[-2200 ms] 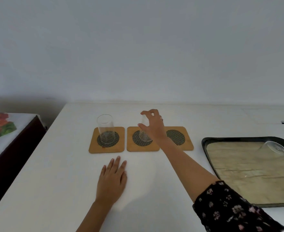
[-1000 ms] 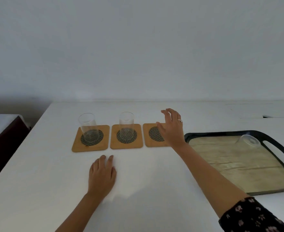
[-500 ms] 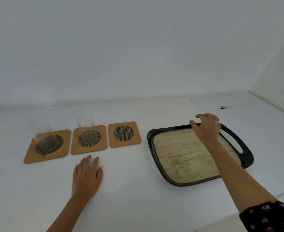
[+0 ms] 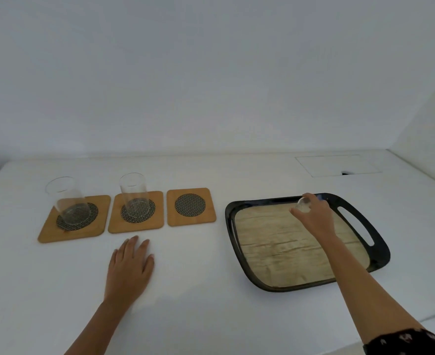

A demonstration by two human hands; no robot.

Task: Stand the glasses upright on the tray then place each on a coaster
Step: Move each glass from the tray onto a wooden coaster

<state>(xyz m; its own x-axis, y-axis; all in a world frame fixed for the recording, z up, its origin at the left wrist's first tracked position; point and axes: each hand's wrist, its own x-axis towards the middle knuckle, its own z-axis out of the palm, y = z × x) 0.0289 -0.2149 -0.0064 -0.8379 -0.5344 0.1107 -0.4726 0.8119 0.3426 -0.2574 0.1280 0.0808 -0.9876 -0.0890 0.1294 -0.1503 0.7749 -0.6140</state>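
Observation:
Three wooden coasters lie in a row on the white counter. A clear glass (image 4: 68, 201) stands upright on the left coaster (image 4: 75, 220), and a second glass (image 4: 134, 194) stands on the middle coaster (image 4: 136, 212). The right coaster (image 4: 190, 206) is bare. A black tray (image 4: 365, 226) with a wood-look floor sits to the right. At its far edge my right hand (image 4: 315, 216) is closed around a third glass (image 4: 303, 203), mostly hidden by my fingers. My left hand (image 4: 130, 267) rests flat on the counter in front of the coasters, holding nothing.
A wall runs along the back of the counter and another rises at the right. A rectangular flush panel (image 4: 338, 165) with a small dark notch sits in the counter at the back right. The counter's front edge shows at the lower right.
My right hand left the middle glass on its coaster, swung right to the tray's far edge and closed on the third glass. The view turned right. My left hand stayed flat.

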